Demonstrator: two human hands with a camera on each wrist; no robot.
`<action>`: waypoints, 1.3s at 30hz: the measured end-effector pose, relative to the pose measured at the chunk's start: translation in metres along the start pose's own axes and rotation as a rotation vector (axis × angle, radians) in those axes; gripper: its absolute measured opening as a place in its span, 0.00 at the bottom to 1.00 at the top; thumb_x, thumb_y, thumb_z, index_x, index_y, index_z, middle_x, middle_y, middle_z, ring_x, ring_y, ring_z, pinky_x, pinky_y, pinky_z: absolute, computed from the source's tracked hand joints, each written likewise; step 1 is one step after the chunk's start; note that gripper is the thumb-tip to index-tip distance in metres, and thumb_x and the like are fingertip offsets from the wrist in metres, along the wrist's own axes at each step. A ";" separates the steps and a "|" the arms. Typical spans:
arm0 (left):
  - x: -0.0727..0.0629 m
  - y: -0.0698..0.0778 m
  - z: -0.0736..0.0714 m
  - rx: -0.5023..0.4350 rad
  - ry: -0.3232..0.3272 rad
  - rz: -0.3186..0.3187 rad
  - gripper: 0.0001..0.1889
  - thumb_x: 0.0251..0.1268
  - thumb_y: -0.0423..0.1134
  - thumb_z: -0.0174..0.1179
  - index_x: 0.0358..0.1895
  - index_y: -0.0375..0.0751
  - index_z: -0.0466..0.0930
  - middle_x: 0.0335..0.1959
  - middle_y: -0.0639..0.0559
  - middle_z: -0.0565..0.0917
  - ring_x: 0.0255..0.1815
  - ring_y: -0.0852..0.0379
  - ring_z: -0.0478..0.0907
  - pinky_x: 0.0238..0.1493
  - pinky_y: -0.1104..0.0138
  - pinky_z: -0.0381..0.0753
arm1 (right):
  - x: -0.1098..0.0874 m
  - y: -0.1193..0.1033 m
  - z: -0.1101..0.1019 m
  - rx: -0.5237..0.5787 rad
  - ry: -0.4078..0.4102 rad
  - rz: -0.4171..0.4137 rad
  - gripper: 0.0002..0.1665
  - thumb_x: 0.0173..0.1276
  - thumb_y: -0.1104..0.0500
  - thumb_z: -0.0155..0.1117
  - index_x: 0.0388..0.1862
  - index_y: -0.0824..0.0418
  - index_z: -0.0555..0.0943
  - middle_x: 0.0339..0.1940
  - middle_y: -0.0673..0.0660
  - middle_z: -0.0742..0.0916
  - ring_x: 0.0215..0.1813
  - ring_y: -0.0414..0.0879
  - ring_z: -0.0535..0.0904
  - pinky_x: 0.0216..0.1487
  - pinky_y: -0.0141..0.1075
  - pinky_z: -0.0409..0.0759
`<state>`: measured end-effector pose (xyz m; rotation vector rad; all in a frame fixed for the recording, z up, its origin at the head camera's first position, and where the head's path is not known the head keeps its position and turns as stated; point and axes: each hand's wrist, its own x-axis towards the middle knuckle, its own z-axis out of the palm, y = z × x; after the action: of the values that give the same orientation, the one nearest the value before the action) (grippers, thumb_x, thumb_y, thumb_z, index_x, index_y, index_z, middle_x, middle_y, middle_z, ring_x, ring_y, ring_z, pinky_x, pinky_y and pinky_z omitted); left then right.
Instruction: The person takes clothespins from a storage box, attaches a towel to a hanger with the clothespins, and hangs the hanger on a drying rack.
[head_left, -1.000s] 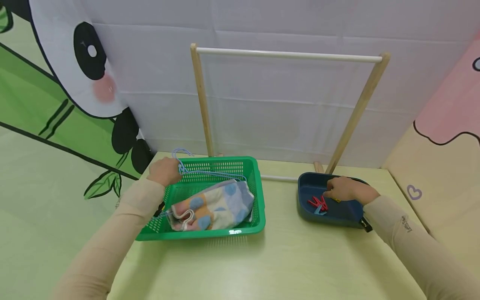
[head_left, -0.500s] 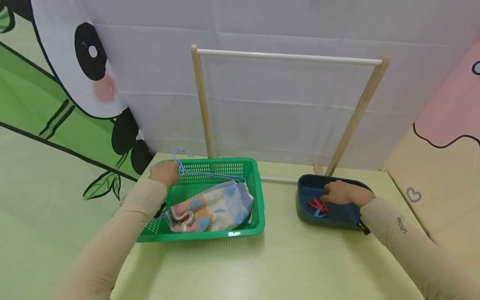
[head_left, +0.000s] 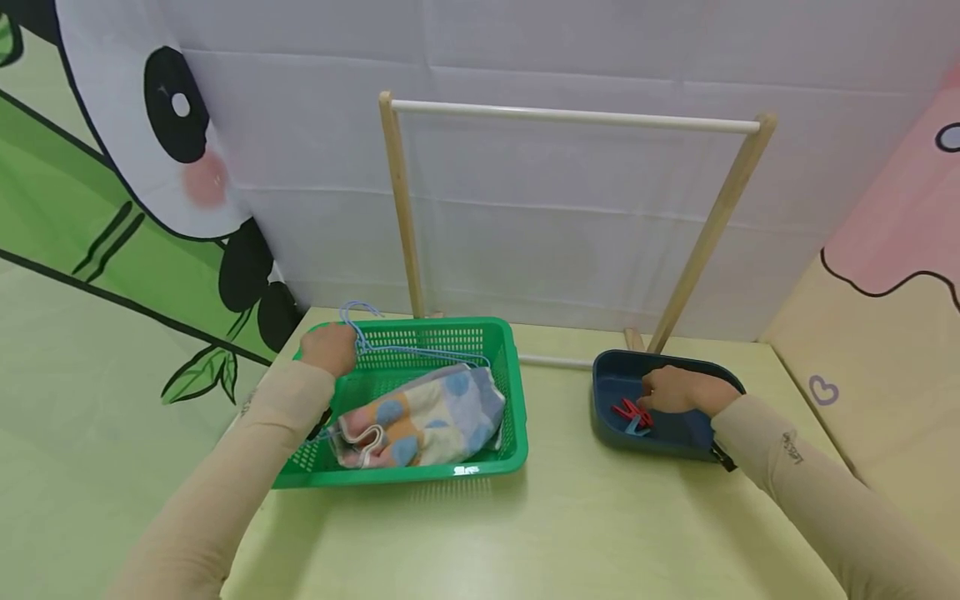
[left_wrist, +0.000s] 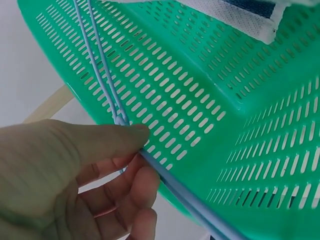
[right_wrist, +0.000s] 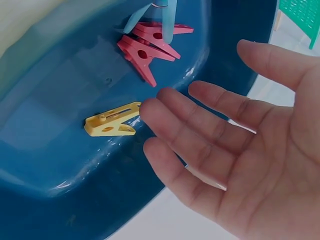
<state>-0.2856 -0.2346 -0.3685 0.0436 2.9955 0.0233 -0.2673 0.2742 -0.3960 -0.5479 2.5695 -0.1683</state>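
Note:
My left hand [head_left: 328, 348] pinches a light blue clothes hanger [head_left: 405, 346] between thumb and fingers, just below its hook. In the left wrist view, doubled strands of the hanger [left_wrist: 185, 192] run past the fingertips. It reaches across the green basket [head_left: 519, 417], where a folded cloth [head_left: 450, 408] with pastel blotches lies. My right hand [head_left: 678, 390] is over the dark blue tub [head_left: 600, 421], its fingers spread and holding nothing. Near its fingertips in the right wrist view are a yellow clothespin [right_wrist: 112, 121], red clothespins [right_wrist: 142, 55] and a light blue one [right_wrist: 169, 20].
Behind the basket and tub stands a rack with wooden posts [head_left: 401, 204] and a white top rod [head_left: 570, 115]. A white lower bar [head_left: 557, 362] spans between the containers. All stand on a pale yellow table [head_left: 555, 517], with printed cloth walls around it.
My right hand has shifted slightly left within the tub, toward the red clothespins. The left hand keeps its hold on the hanger, nearly still.

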 end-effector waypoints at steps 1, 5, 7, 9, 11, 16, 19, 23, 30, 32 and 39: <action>0.000 0.000 0.000 0.001 -0.005 0.004 0.10 0.65 0.28 0.49 0.43 0.30 0.79 0.31 0.37 0.80 0.31 0.40 0.78 0.35 0.46 0.76 | 0.000 -0.001 0.000 0.001 -0.003 0.002 0.19 0.70 0.52 0.57 0.48 0.67 0.78 0.41 0.57 0.83 0.43 0.53 0.79 0.44 0.50 0.76; -0.003 -0.002 -0.002 -0.007 -0.030 0.038 0.12 0.66 0.28 0.48 0.46 0.32 0.79 0.31 0.38 0.80 0.31 0.42 0.78 0.35 0.47 0.76 | 0.001 -0.002 0.002 -0.003 -0.008 -0.010 0.19 0.69 0.54 0.58 0.48 0.68 0.79 0.41 0.57 0.83 0.44 0.54 0.80 0.45 0.50 0.77; -0.004 -0.003 -0.003 -0.009 -0.042 0.055 0.14 0.66 0.28 0.46 0.49 0.33 0.79 0.35 0.36 0.81 0.34 0.40 0.79 0.36 0.46 0.76 | 0.002 -0.003 0.005 -0.007 -0.010 -0.018 0.16 0.69 0.55 0.59 0.47 0.66 0.79 0.39 0.55 0.83 0.42 0.52 0.80 0.44 0.48 0.77; -0.006 -0.004 -0.004 -0.005 -0.062 0.069 0.17 0.67 0.28 0.45 0.55 0.35 0.77 0.40 0.34 0.80 0.38 0.38 0.79 0.39 0.45 0.75 | 0.003 -0.003 0.007 -0.011 -0.009 -0.036 0.13 0.68 0.57 0.60 0.45 0.65 0.80 0.36 0.53 0.83 0.40 0.50 0.80 0.42 0.47 0.78; -0.007 -0.003 -0.006 0.001 -0.085 0.075 0.19 0.68 0.28 0.45 0.59 0.35 0.74 0.46 0.32 0.79 0.44 0.35 0.77 0.42 0.43 0.74 | 0.004 -0.003 0.009 -0.021 -0.005 -0.055 0.11 0.67 0.59 0.60 0.43 0.64 0.81 0.34 0.51 0.82 0.37 0.47 0.79 0.39 0.44 0.78; -0.006 -0.001 -0.007 0.002 -0.119 0.077 0.20 0.69 0.30 0.44 0.62 0.32 0.70 0.53 0.30 0.76 0.50 0.33 0.74 0.46 0.42 0.73 | 0.003 -0.005 0.013 -0.012 0.015 -0.104 0.06 0.64 0.61 0.64 0.38 0.62 0.81 0.30 0.50 0.82 0.32 0.43 0.77 0.35 0.41 0.78; -0.004 -0.001 -0.007 -0.025 -0.111 0.078 0.19 0.68 0.32 0.46 0.60 0.29 0.71 0.51 0.30 0.76 0.47 0.34 0.76 0.43 0.45 0.74 | 0.004 -0.006 0.017 -0.005 0.015 -0.122 0.05 0.61 0.62 0.67 0.36 0.61 0.81 0.29 0.50 0.81 0.29 0.42 0.75 0.32 0.39 0.77; -0.003 -0.001 -0.008 -0.075 -0.103 0.069 0.18 0.66 0.34 0.46 0.54 0.28 0.75 0.48 0.30 0.77 0.41 0.37 0.76 0.38 0.50 0.74 | 0.008 -0.006 0.021 -0.005 -0.002 -0.129 0.04 0.61 0.64 0.67 0.34 0.59 0.80 0.27 0.49 0.80 0.27 0.41 0.71 0.29 0.36 0.73; -0.003 0.000 -0.008 -0.131 -0.098 0.075 0.24 0.75 0.45 0.43 0.57 0.24 0.72 0.51 0.29 0.76 0.47 0.35 0.76 0.44 0.48 0.74 | 0.012 -0.005 0.024 -0.069 -0.014 -0.152 0.05 0.61 0.66 0.66 0.32 0.57 0.79 0.25 0.47 0.78 0.26 0.42 0.69 0.29 0.35 0.69; -0.002 0.000 -0.006 -0.126 -0.089 0.080 0.24 0.75 0.45 0.44 0.57 0.24 0.72 0.51 0.30 0.76 0.48 0.35 0.76 0.46 0.48 0.74 | 0.014 -0.005 0.025 -0.073 -0.018 -0.141 0.05 0.61 0.65 0.66 0.30 0.57 0.79 0.24 0.47 0.77 0.25 0.42 0.68 0.28 0.35 0.68; 0.002 0.001 -0.001 -0.144 -0.082 0.096 0.21 0.75 0.40 0.44 0.54 0.22 0.73 0.50 0.29 0.77 0.50 0.34 0.75 0.49 0.47 0.73 | 0.017 -0.007 0.025 -0.095 -0.031 -0.151 0.06 0.59 0.64 0.68 0.28 0.58 0.79 0.21 0.47 0.75 0.24 0.41 0.67 0.27 0.34 0.68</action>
<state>-0.2877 -0.2336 -0.3675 0.1676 2.8988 0.2414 -0.2660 0.2609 -0.4236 -0.7749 2.5161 -0.0892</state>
